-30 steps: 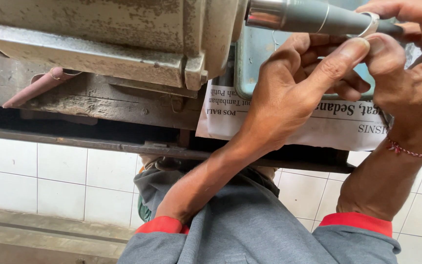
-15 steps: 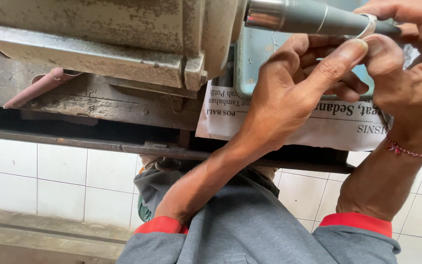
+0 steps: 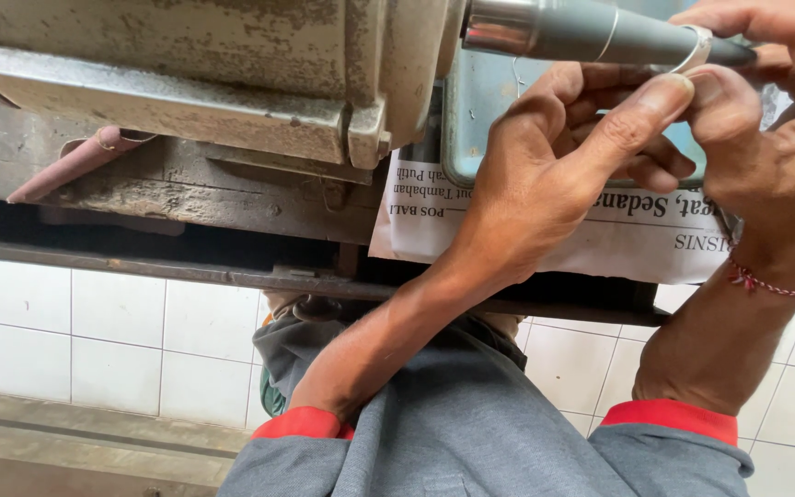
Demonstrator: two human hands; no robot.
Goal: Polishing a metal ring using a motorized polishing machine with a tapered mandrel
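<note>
A thin silver ring point(image 3: 697, 46) sits around a dark tapered metal spindle point(image 3: 581, 32) that sticks out of a grey, worn machine body point(image 3: 186, 64). My right hand point(image 3: 775, 147) wraps over the spindle's tip, its fingers and thumb closed on the ring. My left hand point(image 3: 554, 184) reaches up from below. Its thumb presses at the ring's underside against my right thumb, and its other fingers curl under the spindle. A red thread bracelet point(image 3: 770, 285) circles my right wrist.
A sheet of newspaper point(image 3: 618, 235) lies under a blue-green metal tray point(image 3: 480, 110) behind my hands. A rusty bench edge point(image 3: 186, 271) runs across, with a reddish rod point(image 3: 75, 161) on it. Below are a white tiled wall point(image 3: 94, 340) and my grey, red-cuffed sleeves point(image 3: 471, 433).
</note>
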